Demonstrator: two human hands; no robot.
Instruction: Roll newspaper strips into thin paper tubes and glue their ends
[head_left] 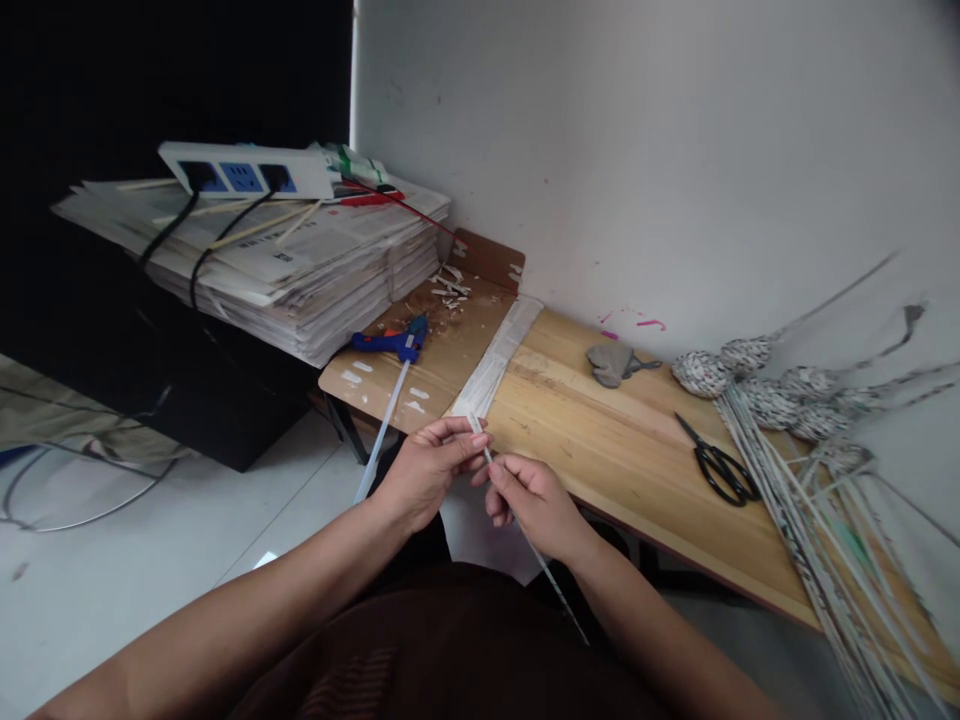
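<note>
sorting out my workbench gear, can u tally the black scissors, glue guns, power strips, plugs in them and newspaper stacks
Black scissors: 1
Glue gun: 1
Power strip: 1
Black plugs: 2
Newspaper stack: 1
Total: 6

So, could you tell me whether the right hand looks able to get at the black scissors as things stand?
Probably yes: on the pale wooden tabletop, only bare wood shows between the right hand and the black scissors, though its grip holds a thin paper stick.
</note>
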